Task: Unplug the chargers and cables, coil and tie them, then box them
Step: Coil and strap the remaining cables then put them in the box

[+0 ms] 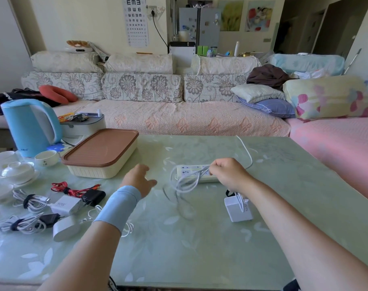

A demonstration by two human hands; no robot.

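Your right hand (228, 175) grips the white cable (197, 175) in loose loops over the power strip (189, 170) mid-table, your left hand (140, 179) open just left of it, so bring it in, even the loops, hold them snug for tying.

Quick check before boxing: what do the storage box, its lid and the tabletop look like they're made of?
Storage box: looks like cream moulded plastic, matt, with ribbed walls. Lid: brown plastic by the look, smooth, with a raised moulded rim. Tabletop: probably glass or a glossy sheet over a pale green leaf pattern, judging by its even sheen and soft reflections.
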